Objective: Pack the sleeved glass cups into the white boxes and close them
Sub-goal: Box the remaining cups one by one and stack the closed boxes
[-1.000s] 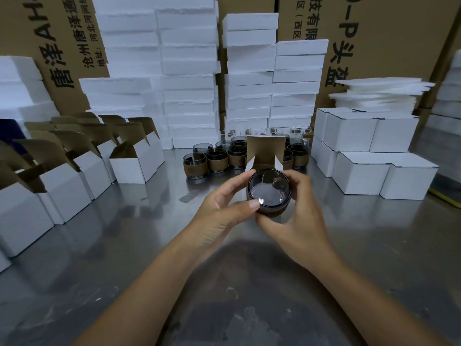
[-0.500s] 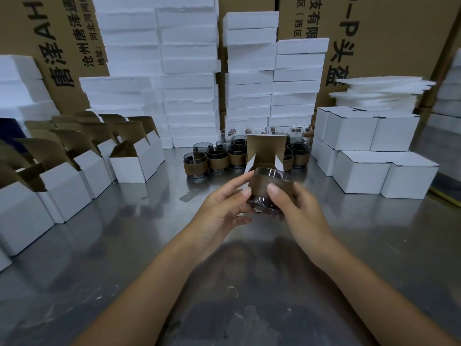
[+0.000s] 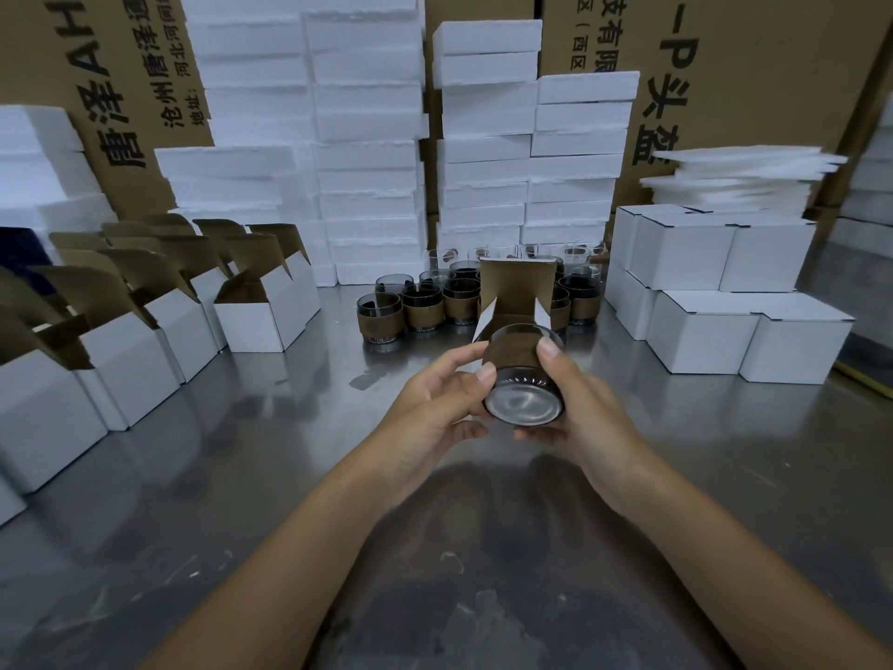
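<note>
I hold a glass cup with a brown sleeve [image 3: 524, 379] in both hands above the steel table, tilted so its thick base faces me. My left hand [image 3: 437, 408] pinches its left side with thumb and fingers. My right hand [image 3: 575, 403] wraps its right side, thumb on the sleeve. Just behind the cup stands an open white box [image 3: 516, 292] with its brown lid flap upright. Its body is mostly hidden by the cup. Several more sleeved cups [image 3: 425, 307] stand in a cluster beyond.
Rows of open white boxes [image 3: 261, 316] line the left side. Closed white boxes [image 3: 705, 326] are stacked at the right. White foam slabs [image 3: 367, 137] and big cardboard cartons [image 3: 754, 70] form the back wall. The steel table [image 3: 241, 476] stretches toward me.
The cup has turned over in my hands: its mouth faced me a second ago, now its base does. It has also dropped slightly toward me.
</note>
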